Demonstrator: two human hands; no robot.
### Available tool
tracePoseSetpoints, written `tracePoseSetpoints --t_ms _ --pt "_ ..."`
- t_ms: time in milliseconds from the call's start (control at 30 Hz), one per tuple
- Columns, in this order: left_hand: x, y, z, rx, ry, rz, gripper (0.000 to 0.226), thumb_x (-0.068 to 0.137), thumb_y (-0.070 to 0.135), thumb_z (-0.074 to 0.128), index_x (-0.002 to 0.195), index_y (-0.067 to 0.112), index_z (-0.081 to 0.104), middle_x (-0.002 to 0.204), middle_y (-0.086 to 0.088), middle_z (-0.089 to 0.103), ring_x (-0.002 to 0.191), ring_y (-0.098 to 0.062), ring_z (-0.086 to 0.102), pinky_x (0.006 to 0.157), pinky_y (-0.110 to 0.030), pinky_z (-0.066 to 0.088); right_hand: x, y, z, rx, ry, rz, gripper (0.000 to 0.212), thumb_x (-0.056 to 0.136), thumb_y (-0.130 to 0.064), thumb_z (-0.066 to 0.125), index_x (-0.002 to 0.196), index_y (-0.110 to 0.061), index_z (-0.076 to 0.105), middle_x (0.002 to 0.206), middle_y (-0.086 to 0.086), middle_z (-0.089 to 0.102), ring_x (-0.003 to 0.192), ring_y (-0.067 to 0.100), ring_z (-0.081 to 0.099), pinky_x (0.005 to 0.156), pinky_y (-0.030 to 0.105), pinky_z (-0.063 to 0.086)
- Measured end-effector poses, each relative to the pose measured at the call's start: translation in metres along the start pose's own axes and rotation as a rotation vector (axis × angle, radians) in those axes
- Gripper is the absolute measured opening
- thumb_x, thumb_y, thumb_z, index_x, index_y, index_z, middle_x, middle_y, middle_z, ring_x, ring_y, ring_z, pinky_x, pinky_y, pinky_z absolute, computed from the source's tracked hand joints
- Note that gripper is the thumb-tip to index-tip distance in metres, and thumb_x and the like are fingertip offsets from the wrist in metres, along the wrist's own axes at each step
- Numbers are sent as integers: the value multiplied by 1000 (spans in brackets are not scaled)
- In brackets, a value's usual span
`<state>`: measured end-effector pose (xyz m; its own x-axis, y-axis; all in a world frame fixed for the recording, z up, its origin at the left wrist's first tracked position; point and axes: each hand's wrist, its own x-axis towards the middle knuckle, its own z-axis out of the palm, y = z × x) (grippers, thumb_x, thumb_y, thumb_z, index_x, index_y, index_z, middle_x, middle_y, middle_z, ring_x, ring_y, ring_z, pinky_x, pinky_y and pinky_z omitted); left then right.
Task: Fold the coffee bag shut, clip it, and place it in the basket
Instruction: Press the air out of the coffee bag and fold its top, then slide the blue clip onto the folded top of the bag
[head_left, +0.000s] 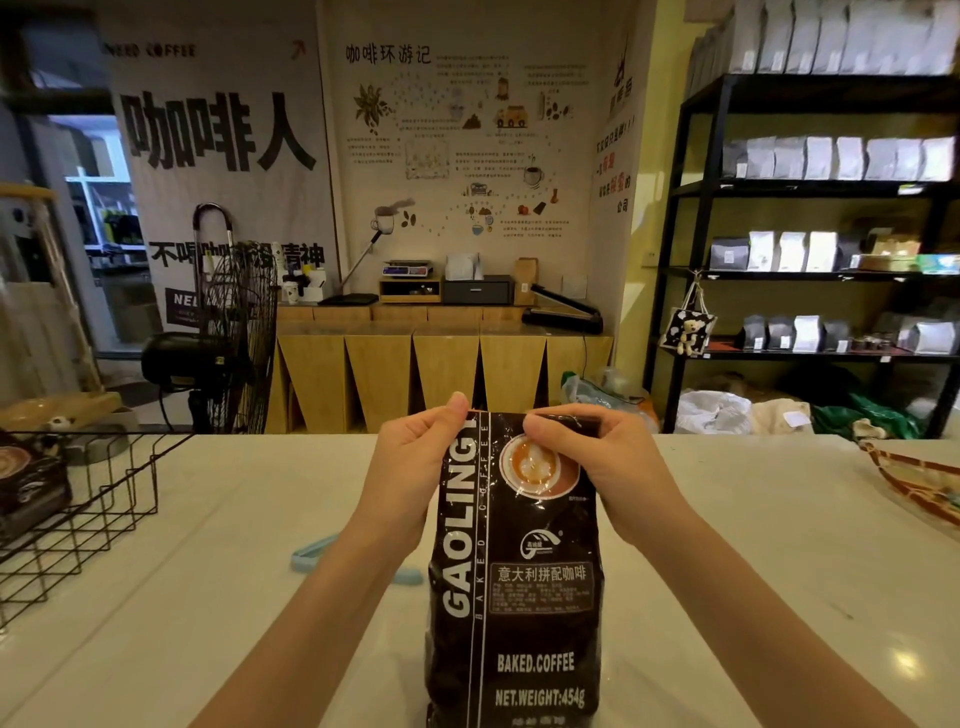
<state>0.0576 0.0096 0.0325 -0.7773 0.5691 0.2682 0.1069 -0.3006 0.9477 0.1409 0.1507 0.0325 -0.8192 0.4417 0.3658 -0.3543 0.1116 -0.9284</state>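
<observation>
White and glossy, the countertop (727, 545) fills the lower field and carries everything I am working with. The black wire basket (93, 499), the destination, stands at its left edge, well apart from my hands, with another dark printed bag (31, 483) already inside. The coffee bag (514, 571), dark foil with white lettering, stands upright at centre, close to me, its base cut off by the bottom of the view. My left hand (415, 462) is closed on the bag's upper left corner, thumb up at the top edge; my right hand (587, 457) is closed on the upper right corner, fingers curled over the top, where the foil already appears turned down. I judge the folding step to be in hand: to do it well, both corners should roll at the same level, the crease pressed flat and air eased out, so the clip can bite the whole width. The pale blue clip (311, 553) lies on the counter just left of the bag, partly hidden behind my left forearm; one hand must release to fetch it while the other keeps the fold pinned. Nothing stands between bag and basket; a striped object (914, 483) lies far right, clear of the route.
</observation>
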Motion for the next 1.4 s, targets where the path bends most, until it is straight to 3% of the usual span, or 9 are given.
tracePoseSetpoints --t_ms 133,267,367,567,667,833,933,1233,1400 --pt "0 -1 1 -57 22 -53 33 86 32 51 76 7 68 65 -5 73 62 -17 70 60 -28 57 0 2 1 -3 -7 4 2 69 -17 72 70 -17 72 63 1 74 60 14 70 58 21 57" --pt "1 -2 -1 -10 35 -53 33 87 33 50 78 6 68 64 -4 72 60 -16 69 60 -27 56 1 2 -2 -19 -59 49 15 64 -28 69 75 -18 71 66 -1 74 64 13 70 57 18 54" --pt "3 -5 -6 -12 39 -51 33 88 33 49 74 10 68 62 -3 71 59 -14 69 60 -27 55 3 3 -7 21 -169 147 25 73 -29 63 92 -14 69 78 2 74 75 14 70 63 19 53" --pt "11 -3 -20 152 -40 -49 29 90 31 42 86 17 67 73 1 70 74 -13 66 75 -25 52 5 15 -2 82 -55 130 9 82 -19 60 84 -14 67 71 0 74 70 15 69 63 23 54" --pt "20 -5 -57 485 -122 -46 28 92 33 38 107 22 60 98 11 66 93 -5 59 83 -20 45 7 16 -3 92 -57 139 9 84 -18 59 86 -14 67 74 2 73 70 15 69 63 23 54" --pt "23 -39 -138 1229 -243 -215 18 79 19 63 94 28 67 123 2 60 112 -13 52 96 -29 37 10 18 -3 142 -46 177 12 84 -17 58 92 -11 66 75 2 73 68 14 68 59 20 55" --pt "22 -51 -162 1387 -261 -304 28 74 22 69 101 26 67 127 0 56 119 -18 45 99 -31 33 11 19 -4 144 -35 183 15 84 -17 58 94 -9 66 76 2 72 69 14 68 59 19 55" --pt "25 -74 -171 1440 -125 -217 23 72 23 71 94 18 72 104 -4 69 90 -15 56 80 -24 43 8 18 -5 139 -29 168 11 86 -17 57 87 -12 66 67 -3 74 62 9 69 54 18 53" --pt "17 -40 -172 855 6 -125 18 76 20 68 93 15 70 92 -3 71 90 -18 64 77 -21 46 9 19 -5 148 -38 166 11 86 -18 56 87 -12 66 66 -4 74 62 9 69 53 17 53"
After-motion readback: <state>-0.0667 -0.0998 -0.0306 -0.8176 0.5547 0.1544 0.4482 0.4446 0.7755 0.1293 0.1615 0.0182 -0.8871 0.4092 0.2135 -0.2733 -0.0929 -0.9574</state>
